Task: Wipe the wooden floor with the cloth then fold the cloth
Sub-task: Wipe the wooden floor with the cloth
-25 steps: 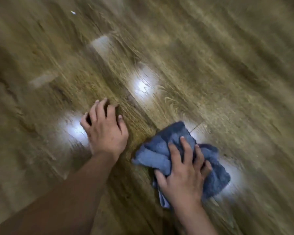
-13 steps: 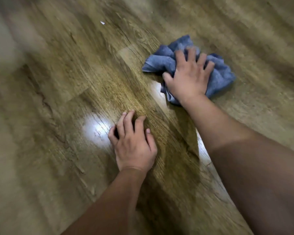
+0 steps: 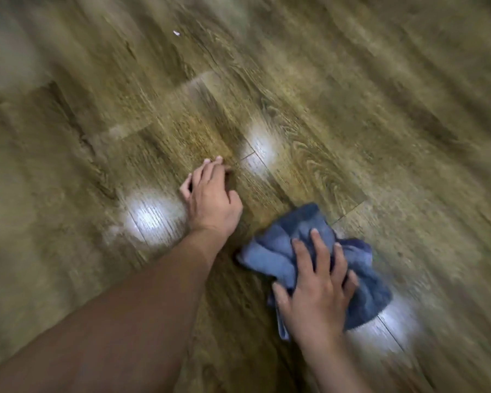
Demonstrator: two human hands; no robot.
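A crumpled blue cloth [image 3: 278,258] lies bunched on the wooden floor [image 3: 352,109] at the lower right. My right hand [image 3: 315,296] presses down on top of it with fingers spread and fairly straight, the thumb at the cloth's near edge. Part of the cloth is hidden under that palm. Left of the cloth, my left hand [image 3: 210,199] rests on the bare floor, propped on bent fingertips, holding nothing. The picture is blurred by motion.
Glossy brown planks fill the whole view, with bright light reflections [image 3: 150,215] beside the left hand, ahead of it and under the cloth's right edge. A tiny white speck [image 3: 176,32] lies on the floor far ahead.
My right hand has pulled the cloth back from its far reach to near my body, on the right. The left hand stays planted on the floor.
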